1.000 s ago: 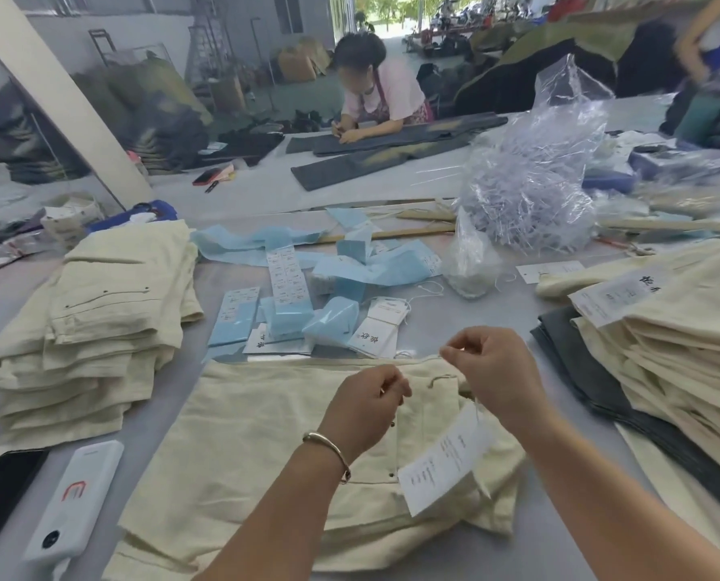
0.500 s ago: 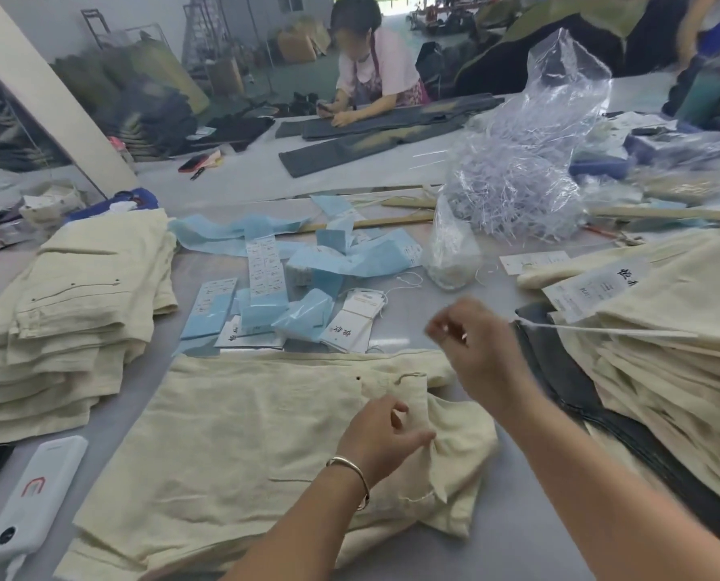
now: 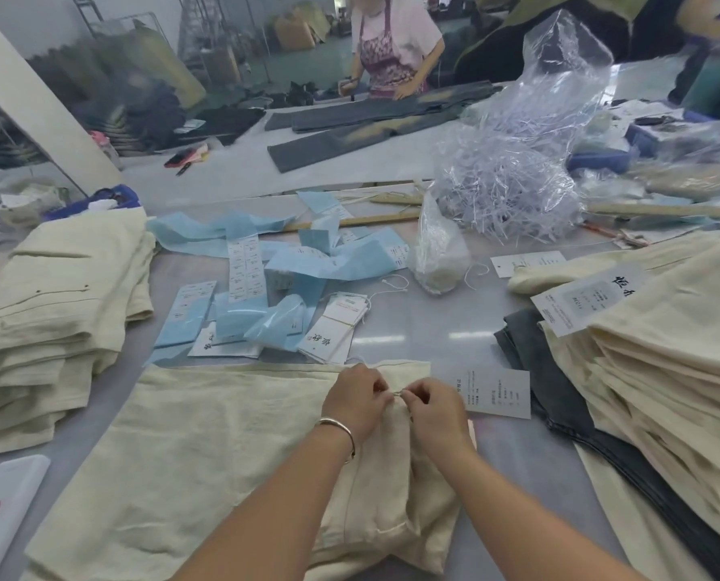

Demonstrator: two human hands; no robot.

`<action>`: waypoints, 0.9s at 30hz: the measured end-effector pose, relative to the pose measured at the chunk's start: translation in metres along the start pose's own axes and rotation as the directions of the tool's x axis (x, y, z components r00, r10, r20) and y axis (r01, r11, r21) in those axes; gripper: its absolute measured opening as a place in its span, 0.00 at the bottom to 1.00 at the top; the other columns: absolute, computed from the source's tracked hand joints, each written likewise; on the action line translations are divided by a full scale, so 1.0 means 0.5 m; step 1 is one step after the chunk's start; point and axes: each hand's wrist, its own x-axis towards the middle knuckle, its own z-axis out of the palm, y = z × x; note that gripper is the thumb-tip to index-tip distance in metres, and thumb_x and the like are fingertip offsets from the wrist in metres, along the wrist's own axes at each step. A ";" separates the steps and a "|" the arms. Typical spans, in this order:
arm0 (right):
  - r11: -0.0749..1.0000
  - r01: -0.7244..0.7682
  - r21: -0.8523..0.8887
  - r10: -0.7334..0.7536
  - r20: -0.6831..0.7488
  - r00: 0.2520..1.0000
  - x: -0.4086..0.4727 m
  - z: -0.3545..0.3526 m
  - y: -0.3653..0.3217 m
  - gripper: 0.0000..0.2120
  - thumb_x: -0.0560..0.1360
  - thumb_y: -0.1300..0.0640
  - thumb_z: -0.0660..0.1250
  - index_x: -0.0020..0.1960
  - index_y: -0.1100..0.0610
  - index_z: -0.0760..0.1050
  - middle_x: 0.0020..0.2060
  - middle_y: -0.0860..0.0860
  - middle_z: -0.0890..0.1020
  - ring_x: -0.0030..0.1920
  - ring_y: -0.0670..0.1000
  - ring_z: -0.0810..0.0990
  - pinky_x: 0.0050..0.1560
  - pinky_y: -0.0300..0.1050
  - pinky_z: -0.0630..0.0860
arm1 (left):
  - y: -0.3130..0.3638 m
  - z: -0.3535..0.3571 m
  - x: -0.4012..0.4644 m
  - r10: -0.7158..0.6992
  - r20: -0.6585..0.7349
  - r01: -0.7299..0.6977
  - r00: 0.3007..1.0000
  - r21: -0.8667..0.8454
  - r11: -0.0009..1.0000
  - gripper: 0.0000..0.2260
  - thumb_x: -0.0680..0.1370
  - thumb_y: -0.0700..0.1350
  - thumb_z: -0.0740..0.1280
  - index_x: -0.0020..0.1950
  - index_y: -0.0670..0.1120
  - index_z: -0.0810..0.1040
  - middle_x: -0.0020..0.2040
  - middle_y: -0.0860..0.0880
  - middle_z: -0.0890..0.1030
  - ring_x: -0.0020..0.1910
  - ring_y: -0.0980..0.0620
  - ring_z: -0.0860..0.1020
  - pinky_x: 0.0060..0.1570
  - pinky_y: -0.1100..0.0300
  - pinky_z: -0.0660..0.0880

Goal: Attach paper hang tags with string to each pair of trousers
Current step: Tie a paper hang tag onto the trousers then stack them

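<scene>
while the cream trousers lie flat on the grey surface right in front of the person, both hands meet at the waistband near the top edge. left hand and right hand each have their fingers pressed together in a pinch on a thin bit of string between them, fingertips almost touching. a white hang tag lies just beside the right hand, partly tucked behind it, off the trousers' edge on the surface. there's a metal bangle on the left wrist. further out, loose tags and blue paper strips are scattered beyond the waistband, with a small clear bag of strings near them. a stack of folded cream trousers sits to the left, another tagged pile to the right on top of something dark grey. a white phone-like device lies at the lower left. another person works at the far side.
</scene>
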 end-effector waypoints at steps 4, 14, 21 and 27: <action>0.994 0.032 -0.106 -0.035 -0.030 0.999 0.009 0.017 -0.023 0.06 0.75 0.57 0.67 0.39 0.52 0.75 0.37 0.45 0.78 0.40 0.48 0.76 0.39 0.44 0.69 | -0.009 -0.008 0.010 -0.078 0.050 0.085 0.996 -0.173 0.981 0.04 0.76 0.42 0.68 0.44 0.44 0.82 0.44 0.48 0.82 0.43 0.53 0.76 0.45 0.62 0.69; 0.859 0.230 -0.457 -0.283 -0.050 0.958 0.009 0.054 -0.037 0.08 0.73 0.57 0.66 0.42 0.60 0.82 0.43 0.56 0.79 0.48 0.59 0.75 0.50 0.52 0.68 | -0.025 -0.034 0.042 -0.271 0.236 0.343 0.933 -0.359 0.868 0.12 0.77 0.41 0.68 0.33 0.42 0.80 0.19 0.57 0.72 0.23 0.60 0.68 0.28 0.65 0.65; 0.836 0.034 -0.548 -0.112 -0.110 0.988 0.020 0.072 -0.018 0.11 0.78 0.50 0.60 0.49 0.52 0.80 0.50 0.48 0.78 0.54 0.52 0.73 0.52 0.47 0.62 | -0.017 -0.018 0.032 -0.279 0.191 0.338 0.941 -0.510 0.791 0.10 0.74 0.37 0.70 0.34 0.47 0.80 0.23 0.57 0.76 0.22 0.62 0.70 0.28 0.69 0.67; 0.935 -0.083 -0.345 -0.013 -0.267 0.964 0.019 0.101 -0.012 0.05 0.75 0.54 0.68 0.43 0.52 0.81 0.46 0.48 0.80 0.52 0.53 0.73 0.50 0.48 0.65 | -0.038 -0.033 0.018 -0.318 0.313 0.444 0.895 -0.689 0.572 0.05 0.75 0.31 0.68 0.46 0.37 0.82 0.30 0.46 0.79 0.24 0.57 0.76 0.27 0.66 0.75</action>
